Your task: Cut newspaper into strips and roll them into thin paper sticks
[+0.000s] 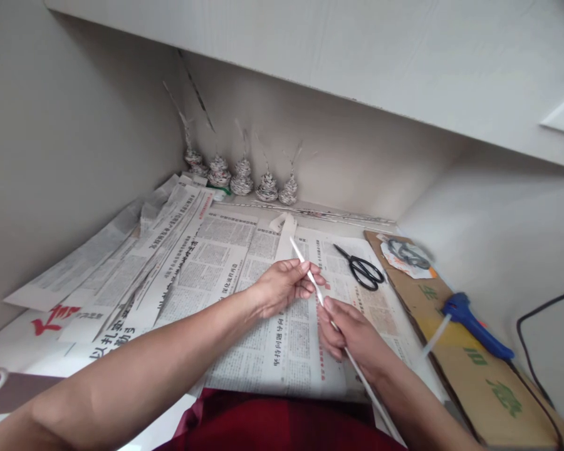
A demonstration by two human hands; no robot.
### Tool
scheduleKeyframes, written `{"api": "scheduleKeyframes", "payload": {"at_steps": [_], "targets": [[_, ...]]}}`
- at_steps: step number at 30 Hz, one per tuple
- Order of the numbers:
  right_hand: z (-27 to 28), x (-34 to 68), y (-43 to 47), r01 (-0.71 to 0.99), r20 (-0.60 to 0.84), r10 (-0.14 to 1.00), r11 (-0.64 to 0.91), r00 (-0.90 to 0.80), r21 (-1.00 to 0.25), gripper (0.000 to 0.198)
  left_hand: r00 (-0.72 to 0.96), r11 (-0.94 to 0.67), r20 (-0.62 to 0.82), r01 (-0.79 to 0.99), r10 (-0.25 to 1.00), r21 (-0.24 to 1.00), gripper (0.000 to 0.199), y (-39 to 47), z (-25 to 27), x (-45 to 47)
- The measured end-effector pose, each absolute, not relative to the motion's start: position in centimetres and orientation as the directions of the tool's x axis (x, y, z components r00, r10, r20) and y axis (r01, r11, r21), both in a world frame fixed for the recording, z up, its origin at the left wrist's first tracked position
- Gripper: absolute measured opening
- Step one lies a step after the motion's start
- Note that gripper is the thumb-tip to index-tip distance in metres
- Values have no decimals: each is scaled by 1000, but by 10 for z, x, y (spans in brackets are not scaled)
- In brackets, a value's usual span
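Observation:
A thin white rolled paper stick runs slantwise through both hands, from above the newspaper down past my right wrist. My left hand pinches it near its upper end between thumb and fingers. Just below, my right hand is closed round the same stick, with the lower length trailing under the forearm. Beneath the hands lie spread newspaper sheets. Beyond the left hand, a pale strip of paper rests on the newspaper.
Black scissors lie right of the hands. A blue glue gun with a cord rests on cardboard. Woven gourd-shaped paper pieces line the back wall near thin paper sticks. Newspaper strips lie left; a shelf panel overhangs.

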State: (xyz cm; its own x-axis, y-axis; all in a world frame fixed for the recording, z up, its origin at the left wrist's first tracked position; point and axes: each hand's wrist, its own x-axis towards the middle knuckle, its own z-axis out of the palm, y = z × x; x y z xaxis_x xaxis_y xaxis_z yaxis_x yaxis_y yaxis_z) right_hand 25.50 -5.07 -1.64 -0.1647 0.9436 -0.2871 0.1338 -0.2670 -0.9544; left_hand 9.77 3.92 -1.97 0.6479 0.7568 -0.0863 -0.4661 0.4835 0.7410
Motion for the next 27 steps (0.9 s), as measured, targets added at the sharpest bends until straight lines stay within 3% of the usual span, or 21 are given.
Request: {"api": "scheduleKeyframes", "payload": {"at_steps": [2,3,4,6,8,10,11,13,16,17,19,21,23,25,27], "targets": [[-19,255,-51,-63,-382,877,-416,-290,-907,39,655,483,-81,-463,752,743,19,39,-19,98],[-20,255,-51,-73,-388,874,-425,-292,-902,39,656,482,-80,-460,750,746,19,39,-19,98],[-20,255,-51,-19,-372,894,-388,-248,-921,38,655,480,-82,-458,751,748,19,39,-20,98],[-20,255,-50,247,-242,965,-211,-100,-946,36,651,480,-90,-452,754,752,19,39,-20,99],[-18,255,-49,542,-20,1000,-15,-4,-840,32,646,481,-93,-456,757,749,18,39,-20,100],[-16,255,-48,643,69,998,49,5,-764,32,646,485,-95,-459,758,745,18,39,-20,99],[-16,255,-48,596,19,1000,15,0,-803,33,648,487,-95,-459,756,743,18,39,-19,99],[-16,255,-48,334,-196,977,-158,-85,-929,36,658,494,-94,-455,747,741,19,39,-18,98],[-18,256,-48,-30,-364,885,-389,-288,-921,38,671,508,-96,-452,735,733,20,38,-16,97],[-18,256,-48,-41,-364,883,-392,-297,-919,38,670,510,-100,-451,736,732,20,38,-16,97],[-19,255,-47,122,-305,931,-286,-199,-951,36,663,507,-108,-447,741,737,19,38,-16,97],[-18,253,-47,401,-124,991,-95,-49,-911,33,655,496,-107,-445,748,746,19,39,-17,98],[-17,251,-47,551,23,1000,11,15,-834,30,654,489,-101,-445,749,750,19,39,-18,98],[-17,249,-47,431,-76,997,-65,-7,-900,33,663,487,-89,-446,744,751,20,39,-19,98],[-17,250,-45,140,-283,946,-263,-156,-955,37,672,485,-74,-448,737,751,21,39,-20,97]]}}
